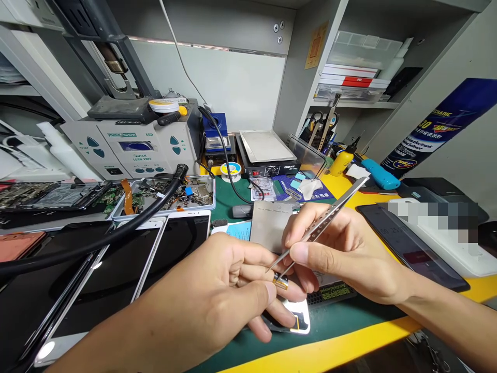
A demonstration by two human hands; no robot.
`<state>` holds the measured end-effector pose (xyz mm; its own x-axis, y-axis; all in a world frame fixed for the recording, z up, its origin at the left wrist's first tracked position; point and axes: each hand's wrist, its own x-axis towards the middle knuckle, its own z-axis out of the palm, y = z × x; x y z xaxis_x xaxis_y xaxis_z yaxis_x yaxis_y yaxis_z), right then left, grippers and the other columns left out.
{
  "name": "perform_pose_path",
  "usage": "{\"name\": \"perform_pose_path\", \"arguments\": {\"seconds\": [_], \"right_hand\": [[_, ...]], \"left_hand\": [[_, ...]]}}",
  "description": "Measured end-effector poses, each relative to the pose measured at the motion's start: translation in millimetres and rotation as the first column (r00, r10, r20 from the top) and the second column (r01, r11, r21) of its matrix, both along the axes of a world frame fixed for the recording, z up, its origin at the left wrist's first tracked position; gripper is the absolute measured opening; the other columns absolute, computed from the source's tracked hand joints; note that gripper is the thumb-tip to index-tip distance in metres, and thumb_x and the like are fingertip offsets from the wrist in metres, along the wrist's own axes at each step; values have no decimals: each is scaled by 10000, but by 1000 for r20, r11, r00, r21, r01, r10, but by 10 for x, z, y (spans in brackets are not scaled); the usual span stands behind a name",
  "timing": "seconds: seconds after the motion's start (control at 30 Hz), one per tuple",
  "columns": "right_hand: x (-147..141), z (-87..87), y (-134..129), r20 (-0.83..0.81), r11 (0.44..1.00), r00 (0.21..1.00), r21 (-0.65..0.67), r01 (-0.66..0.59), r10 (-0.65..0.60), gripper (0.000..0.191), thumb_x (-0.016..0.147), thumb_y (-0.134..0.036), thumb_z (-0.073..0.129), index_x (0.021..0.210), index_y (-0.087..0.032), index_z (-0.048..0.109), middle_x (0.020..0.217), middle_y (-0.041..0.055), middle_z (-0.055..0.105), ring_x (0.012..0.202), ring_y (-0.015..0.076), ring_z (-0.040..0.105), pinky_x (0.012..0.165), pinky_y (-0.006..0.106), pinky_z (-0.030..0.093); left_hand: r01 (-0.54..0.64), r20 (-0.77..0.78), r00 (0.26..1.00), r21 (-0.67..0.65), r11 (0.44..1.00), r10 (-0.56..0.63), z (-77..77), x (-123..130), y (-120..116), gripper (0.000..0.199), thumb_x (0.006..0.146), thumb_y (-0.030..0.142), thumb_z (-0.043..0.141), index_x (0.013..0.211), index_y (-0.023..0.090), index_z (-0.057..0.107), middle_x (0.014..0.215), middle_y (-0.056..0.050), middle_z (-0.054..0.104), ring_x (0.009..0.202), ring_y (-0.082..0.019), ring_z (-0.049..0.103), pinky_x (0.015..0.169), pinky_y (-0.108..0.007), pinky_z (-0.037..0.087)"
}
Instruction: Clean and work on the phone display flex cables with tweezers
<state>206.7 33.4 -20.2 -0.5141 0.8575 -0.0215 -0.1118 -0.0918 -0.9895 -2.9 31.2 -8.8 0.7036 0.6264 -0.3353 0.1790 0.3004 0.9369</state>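
Observation:
My left hand [233, 290] pinches a small metallic part [281, 282] with a gold-coloured edge between its thumb and fingers. My right hand [341, 248] holds metal tweezers [330, 211] with holes along their arms. The tweezer tips point down and left and reach the small part; whether they grip it cannot be made out. Beneath my left hand lies a dark, flat piece with a white edge [305, 311], partly covered by my fingers. Behind my hands is a grey plate [271, 220].
A soldering station [135, 147], a tray of circuit boards [212, 194] and a heating plate [267, 147] stand at the back. Tablets [171, 248] lie left, under a black hose [151, 210]. At right are a phone [411, 243], a yellow bottle [340, 163] and a blue spray can [438, 129].

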Motion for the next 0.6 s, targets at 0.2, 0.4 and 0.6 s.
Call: {"name": "perform_pose_path", "arguments": {"seconds": [0.2, 0.4, 0.6], "right_hand": [[2, 11, 12, 1, 1000, 1000, 5, -7, 7, 86, 870, -242, 691, 845, -188, 629, 676, -19, 671, 516, 97, 580, 514, 233, 489], [21, -4, 15, -20, 1000, 1000, 8, -15, 16, 92, 869, -224, 694, 840, -173, 624, 675, -13, 678, 521, 90, 590, 518, 226, 494], [14, -6, 14, -43, 1000, 999, -15, -17, 16, 92, 859, -212, 700, 833, -159, 630, 681, 3, 687, 513, 91, 600, 508, 224, 501]], "left_hand": [[5, -2, 1000, 13, 1000, -5, -4, -4, -12, 270, 953, 163, 469, 1021, 167, 730, 1048, -53, 774, 912, -196, 736, 677, -216, 567], [19, -2, 1000, 16, 1000, -19, -16, -19, -1, 268, 941, 150, 475, 1026, 170, 728, 1001, -65, 782, 920, -218, 733, 678, -237, 577], [36, -61, 997, -39, 999, -38, 77, 11, 35, 214, 927, 173, 530, 1036, 127, 709, 1060, -97, 769, 947, -237, 725, 712, -274, 577]]}}
